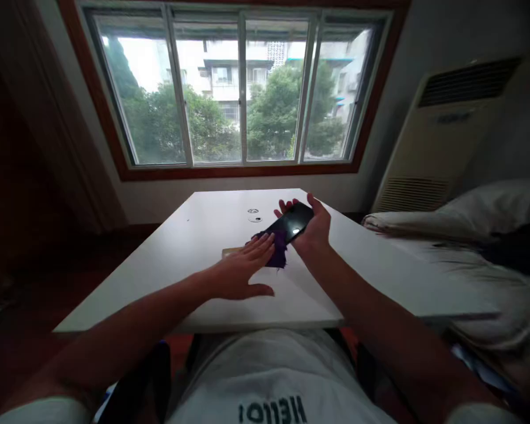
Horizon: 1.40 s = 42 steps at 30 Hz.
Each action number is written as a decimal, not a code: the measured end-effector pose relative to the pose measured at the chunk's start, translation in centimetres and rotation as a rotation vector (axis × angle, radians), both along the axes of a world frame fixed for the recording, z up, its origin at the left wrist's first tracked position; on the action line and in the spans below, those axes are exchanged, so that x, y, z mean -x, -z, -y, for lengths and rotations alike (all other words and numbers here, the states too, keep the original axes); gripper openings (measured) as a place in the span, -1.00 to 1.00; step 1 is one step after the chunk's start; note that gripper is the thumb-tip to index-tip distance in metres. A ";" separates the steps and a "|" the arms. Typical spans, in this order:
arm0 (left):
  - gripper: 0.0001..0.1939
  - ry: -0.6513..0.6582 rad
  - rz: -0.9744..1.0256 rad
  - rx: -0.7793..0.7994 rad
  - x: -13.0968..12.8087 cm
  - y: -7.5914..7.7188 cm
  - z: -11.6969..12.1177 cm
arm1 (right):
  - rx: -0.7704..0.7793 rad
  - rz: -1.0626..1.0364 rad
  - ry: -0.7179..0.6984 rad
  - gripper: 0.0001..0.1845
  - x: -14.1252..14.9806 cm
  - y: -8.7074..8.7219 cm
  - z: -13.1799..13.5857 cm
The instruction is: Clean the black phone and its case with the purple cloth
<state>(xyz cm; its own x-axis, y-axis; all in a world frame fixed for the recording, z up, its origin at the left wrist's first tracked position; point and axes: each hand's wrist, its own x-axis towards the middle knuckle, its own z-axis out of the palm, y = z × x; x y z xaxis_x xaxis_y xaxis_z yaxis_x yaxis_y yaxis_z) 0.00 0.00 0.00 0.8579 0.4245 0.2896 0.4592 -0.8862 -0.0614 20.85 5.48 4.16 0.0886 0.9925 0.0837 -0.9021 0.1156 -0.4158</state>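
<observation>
My right hand [314, 229] holds a black smartphone [297, 220] from beneath, its glossy screen tilted up and catching a light reflection. Fingertips show along the phone's far edge. A dark purple cloth [279, 254] covers the phone's lower left end. Flat on that cloth lies my left hand [242, 268], fingers stretched out and thumb spread away, pressing rather than gripping. Part of a tan, flat-edged object [230, 251] shows behind the left hand; the rest of it is hidden.
Both forearms reach over a white table [172, 253]. Two small round items, one a clear disc [255, 219], lie beyond the hands. A window [242, 94] is ahead, a floor-standing air conditioner [446, 135] at right, and bedding [481, 206] beside the table.
</observation>
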 end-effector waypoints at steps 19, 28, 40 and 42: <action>0.05 0.006 -0.004 -0.035 0.0 -0.2 0.3 | -0.031 0.009 -0.057 -0.76 0.3 0.4 -0.2; 0.04 -0.009 -0.023 -0.014 0.1 0.2 0.3 | -0.027 0.031 -0.052 -0.76 1.3 1.2 -0.1; 0.03 -0.013 -0.025 -0.011 -0.2 0.0 0.4 | -0.047 -0.004 -0.021 -0.76 -0.2 0.5 -0.6; 0.02 -0.025 -0.036 0.012 -0.2 0.1 0.4 | -0.042 0.003 -0.015 -0.76 -0.2 0.6 -0.8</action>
<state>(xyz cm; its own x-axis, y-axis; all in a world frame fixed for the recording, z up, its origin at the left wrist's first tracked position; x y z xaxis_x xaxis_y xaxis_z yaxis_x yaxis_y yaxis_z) 0.16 -0.40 -0.07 0.8566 0.4494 0.2535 0.4792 -0.8751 -0.0678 21.09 6.24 3.59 0.0738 0.9894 0.1252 -0.9028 0.1196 -0.4131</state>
